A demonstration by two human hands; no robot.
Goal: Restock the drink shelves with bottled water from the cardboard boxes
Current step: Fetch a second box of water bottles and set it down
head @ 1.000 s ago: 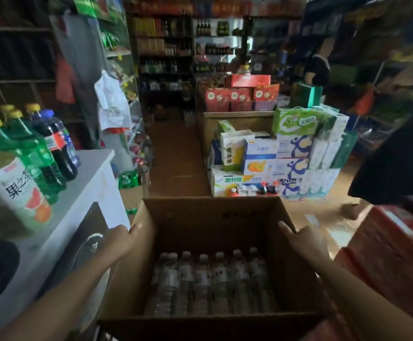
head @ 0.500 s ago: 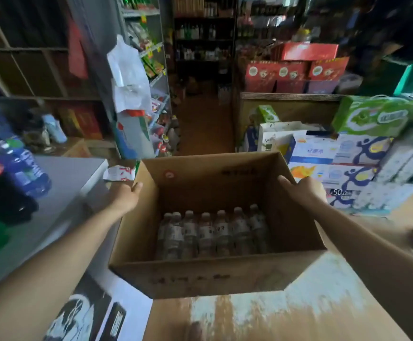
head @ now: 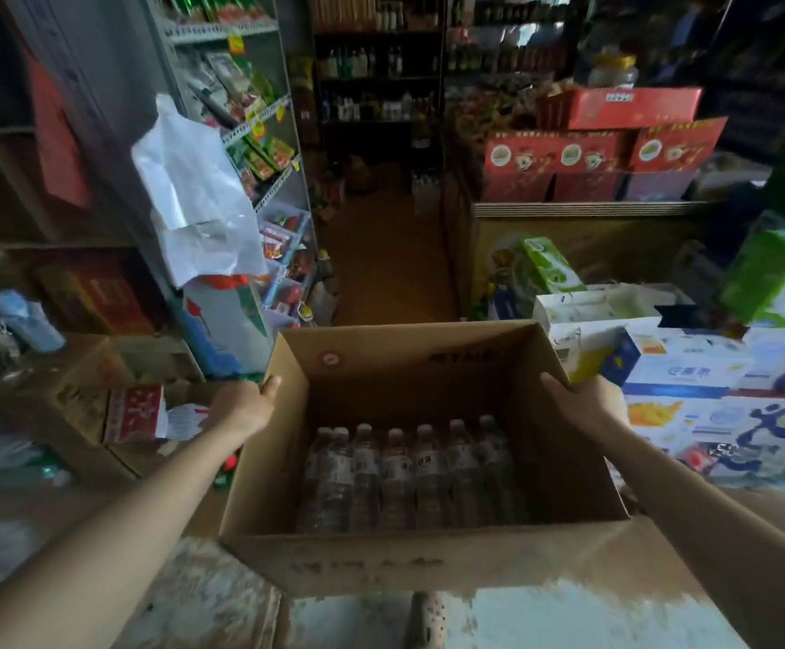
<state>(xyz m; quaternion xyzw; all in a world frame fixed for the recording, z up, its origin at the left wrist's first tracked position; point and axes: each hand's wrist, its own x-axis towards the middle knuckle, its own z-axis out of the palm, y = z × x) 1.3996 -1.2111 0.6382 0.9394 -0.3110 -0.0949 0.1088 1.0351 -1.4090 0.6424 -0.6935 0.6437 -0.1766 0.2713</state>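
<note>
Box in carry, aisle tight

Left hand (head: 245, 405) and right hand (head: 589, 402) grip opposite walls of the open box (head: 409, 562), thumbs over the rims, held above the floor. Bottles (head: 404, 475) stand in one row against the near wall. Risk, likely: off-centre load tips the box, bottles slide. Shelf (head: 241, 133) left, cartons (head: 690, 381) right; a narrow aisle ahead
</note>
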